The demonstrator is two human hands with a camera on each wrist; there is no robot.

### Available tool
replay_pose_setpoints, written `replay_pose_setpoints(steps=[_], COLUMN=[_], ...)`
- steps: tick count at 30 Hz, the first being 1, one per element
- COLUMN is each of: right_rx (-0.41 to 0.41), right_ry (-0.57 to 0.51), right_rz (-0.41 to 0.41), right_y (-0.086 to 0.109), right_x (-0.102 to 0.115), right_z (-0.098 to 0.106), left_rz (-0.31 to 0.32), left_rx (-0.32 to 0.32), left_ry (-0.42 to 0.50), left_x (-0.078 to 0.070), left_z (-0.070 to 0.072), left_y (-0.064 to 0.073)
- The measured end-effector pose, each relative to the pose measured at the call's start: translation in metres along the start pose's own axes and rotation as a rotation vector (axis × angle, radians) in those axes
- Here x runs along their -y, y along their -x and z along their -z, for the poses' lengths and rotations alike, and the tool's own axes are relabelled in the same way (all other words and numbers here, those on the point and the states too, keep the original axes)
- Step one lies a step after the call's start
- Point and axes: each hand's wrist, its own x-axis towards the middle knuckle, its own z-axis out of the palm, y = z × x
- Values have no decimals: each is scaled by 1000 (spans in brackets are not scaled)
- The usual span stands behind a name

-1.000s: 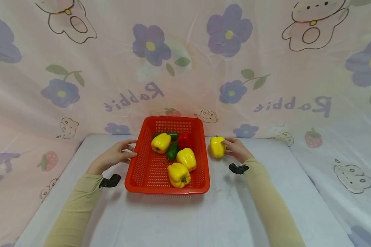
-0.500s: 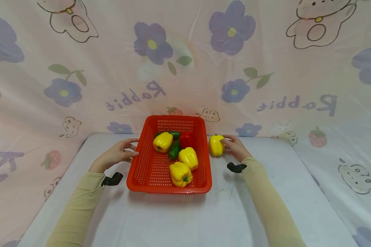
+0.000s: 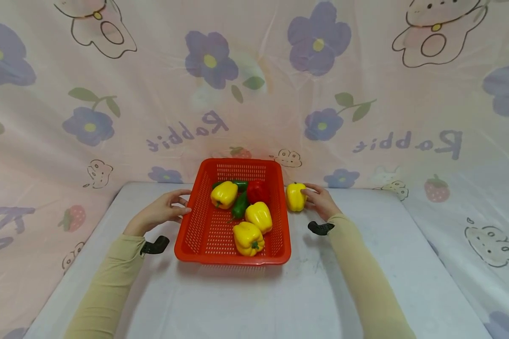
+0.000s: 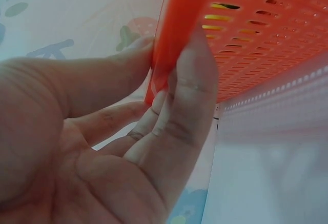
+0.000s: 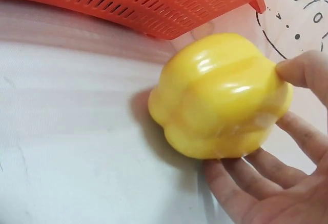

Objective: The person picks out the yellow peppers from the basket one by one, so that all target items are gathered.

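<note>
In the head view a red plastic basket (image 3: 231, 260) stands at the middle of the table. My left hand (image 3: 161, 213) grips its left rim; the left wrist view has the thumb (image 4: 110, 80) on one side of the rim and fingers on the other. To the right of the basket, my right hand (image 3: 321, 201) holds a yellow bell pepper (image 3: 296, 197), thumb above and fingers beneath in the right wrist view. Whether that pepper touches the table is unclear. Inside the basket lie a red bell pepper (image 3: 258, 192), three yellow bell peppers (image 3: 258, 217) and long green vegetables (image 3: 240, 205).
A white cloth covers the table (image 3: 220, 306). Behind it hangs a pale curtain (image 3: 263, 122) printed with flowers and rabbits. Each wrist carries a black mount (image 3: 155, 245).
My right hand and the yellow bell pepper have shifted a little to the left, closer to the basket, and slightly farther back. The left hand stays at the rim. The head view has shifted slightly.
</note>
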Motion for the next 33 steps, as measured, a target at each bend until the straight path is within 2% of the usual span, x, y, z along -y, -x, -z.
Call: replay_pose_setpoints(steps=[15,23,28,33], right_rx=[29,26,32,-15], right_ry=[-76,-100,-104,-55], right_rz=[-33,-32,-5,48], right_y=[-2,-2,0,5], right_x=[0,-2,1,13], right_z=[-5,0,8,16], left_rz=[-4,-10,-14,-12], left_rx=[4,10,11,13], left_ry=[12,28,29,28], left_x=[1,3,2,1], left_z=[0,1,1,1], left_y=[1,-1,0,1])
